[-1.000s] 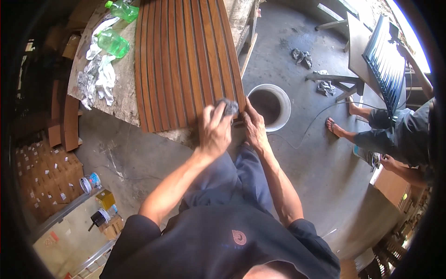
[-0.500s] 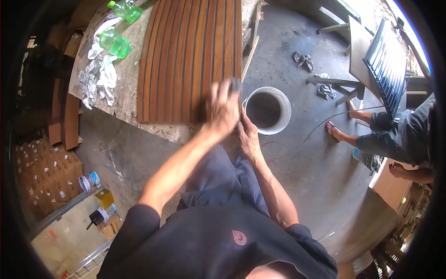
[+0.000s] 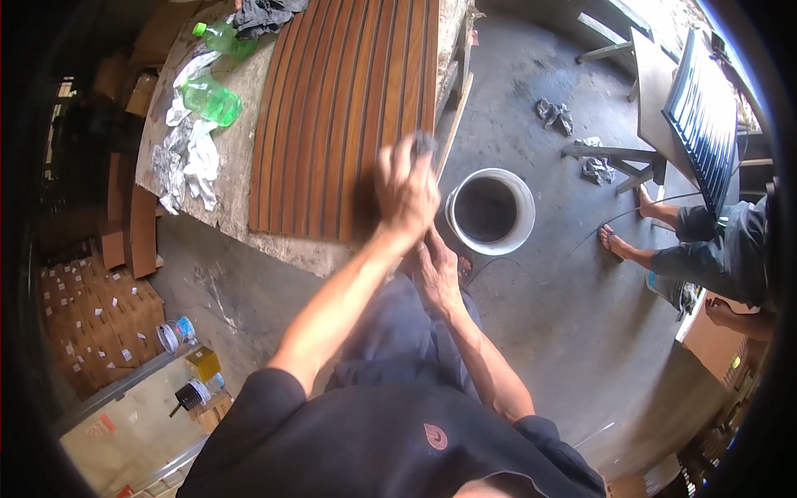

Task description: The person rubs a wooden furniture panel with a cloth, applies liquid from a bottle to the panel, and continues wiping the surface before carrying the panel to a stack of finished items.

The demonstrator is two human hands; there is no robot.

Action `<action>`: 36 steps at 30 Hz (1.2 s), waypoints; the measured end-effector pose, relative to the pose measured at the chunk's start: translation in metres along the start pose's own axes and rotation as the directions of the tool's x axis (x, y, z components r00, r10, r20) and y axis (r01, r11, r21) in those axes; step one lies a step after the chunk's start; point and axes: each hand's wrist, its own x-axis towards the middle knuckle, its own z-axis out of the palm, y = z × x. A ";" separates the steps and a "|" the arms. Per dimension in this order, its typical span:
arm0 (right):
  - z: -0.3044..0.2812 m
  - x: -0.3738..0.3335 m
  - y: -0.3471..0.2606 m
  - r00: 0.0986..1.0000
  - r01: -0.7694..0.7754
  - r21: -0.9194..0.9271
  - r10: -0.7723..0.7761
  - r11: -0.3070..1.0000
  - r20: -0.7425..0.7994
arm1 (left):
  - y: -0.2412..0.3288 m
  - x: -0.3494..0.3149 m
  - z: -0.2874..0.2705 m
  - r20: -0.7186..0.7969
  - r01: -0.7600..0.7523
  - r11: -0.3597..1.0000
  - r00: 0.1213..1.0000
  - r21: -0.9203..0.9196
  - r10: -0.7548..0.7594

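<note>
Evidently, a dark, crumpled pad (image 3: 423, 148) is held in the curled fingers of the left hand (image 3: 405, 195), near the right edge of a slatted brown wooden panel (image 3: 332, 124). The panel is laid flat on a worn table (image 3: 237, 203) in the upper middle of the frame, with its slats run from top to bottom. The right hand (image 3: 437, 270) is placed just below the left one, at the panel's near right corner; its fingers are loosely extended and partly hidden, so whether the corner is gripped cannot be told. To the right of the hands, a white bucket (image 3: 525, 217) with a dark inside is set on the grey floor (image 3: 573, 282). At the upper left, two green bottles are laid on the table, one (image 3: 212, 101) nearer and one (image 3: 226, 41) farther, beside crumpled white cloths (image 3: 201, 162). At the upper right, a dark slatted panel (image 3: 704, 124) is propped against a pale board (image 3: 654, 91), and a co-worker's legs (image 3: 706, 253) are seen below it.
</note>
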 end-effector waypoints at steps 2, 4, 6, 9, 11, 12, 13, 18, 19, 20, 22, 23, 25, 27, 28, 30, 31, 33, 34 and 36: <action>0.002 -0.003 -0.019 0.980 -0.200 0.206 0.198 0.958 0.034 | -0.022 0.067 0.038 -0.041 -0.015 0.998 0.999 0.067 0.017; 0.006 -0.002 -0.021 0.997 -0.002 0.142 0.014 0.990 -0.080 | -0.040 0.138 0.074 -0.011 0.067 0.991 0.998 0.117 -0.066; 0.016 -0.002 -0.034 0.998 -0.051 0.217 0.055 0.975 -0.015 | -0.081 0.190 0.090 -0.097 0.016 0.982 0.995 0.189 0.003; 0.010 0.004 -0.015 0.996 0.021 0.119 -0.011 0.993 -0.083 | -0.063 0.148 0.098 -0.057 -0.057 0.994 0.996 0.097 0.063; 0.002 0.007 -0.015 0.995 -0.071 0.184 0.083 0.980 -0.056 | -0.027 0.080 0.055 -0.028 -0.087 0.996 0.996 0.034 0.088; 0.002 0.006 -0.003 0.994 -0.093 0.278 0.108 0.956 -0.036 | -0.014 0.041 0.030 0.013 -0.113 0.994 0.994 0.005 0.112; 0.005 0.008 0.005 0.997 0.030 0.206 -0.016 0.978 -0.070 | -0.006 0.002 0.006 0.000 -0.102 0.994 0.995 -0.034 0.102; -0.003 0.005 -0.001 0.996 0.090 0.118 -0.088 0.989 -0.022 | 0.000 -0.070 -0.054 0.143 -0.047 0.999 0.989 -0.017 0.049; -0.001 0.003 -0.010 0.999 0.045 0.134 -0.045 0.990 -0.002 | -0.006 -0.059 -0.048 0.112 -0.049 0.998 0.992 -0.031 0.052; -0.001 0.002 -0.018 1.000 -0.002 0.147 0.000 0.989 0.016 | -0.014 -0.038 -0.032 0.083 -0.051 0.997 0.995 -0.049 0.055; 0.003 0.002 -0.012 0.999 0.047 0.143 -0.045 0.989 -0.016 | -0.031 0.030 0.003 0.000 -0.142 0.986 0.990 0.088 0.142; 0.003 -0.004 -0.025 0.996 -0.080 0.184 0.075 0.980 0.039 | -0.044 0.066 0.020 0.016 -0.101 0.984 0.995 0.148 0.099; 0.003 0.003 -0.037 0.980 -0.188 0.213 0.170 0.959 0.100 | -0.052 0.115 0.048 0.025 0.072 0.977 0.997 0.200 -0.079; 0.008 0.003 -0.037 0.998 -0.054 0.165 0.047 0.985 0.046 | -0.065 0.109 0.055 -0.047 -0.019 0.978 0.998 0.207 0.030; 0.006 0.003 -0.017 0.997 0.067 0.090 -0.065 0.994 -0.031 | -0.050 0.085 0.048 -0.061 -0.037 0.996 0.997 0.084 0.042; 0.002 0.003 -0.001 0.999 -0.022 0.194 0.026 0.981 -0.019 | -0.020 0.017 0.007 0.072 -0.071 0.997 0.995 -0.001 0.071; -0.003 0.001 -0.029 0.990 -0.140 0.306 0.127 0.942 0.062 | -0.018 -0.026 -0.023 0.132 -0.096 0.995 0.986 -0.029 0.099; -0.007 0.005 -0.013 1.000 -0.018 0.128 0.016 0.992 0.020 | -0.001 -0.098 -0.079 0.247 -0.019 0.983 0.967 -0.184 0.065; -0.008 0.005 -0.012 0.995 -0.092 0.088 0.088 0.992 0.042 | 0.004 -0.126 -0.104 0.255 0.077 0.963 0.967 -0.258 -0.009; -0.009 -0.004 -0.018 0.987 -0.162 0.188 0.157 0.969 0.045 | -0.001 -0.172 -0.148 0.330 0.228 0.940 0.934 -0.253 -0.138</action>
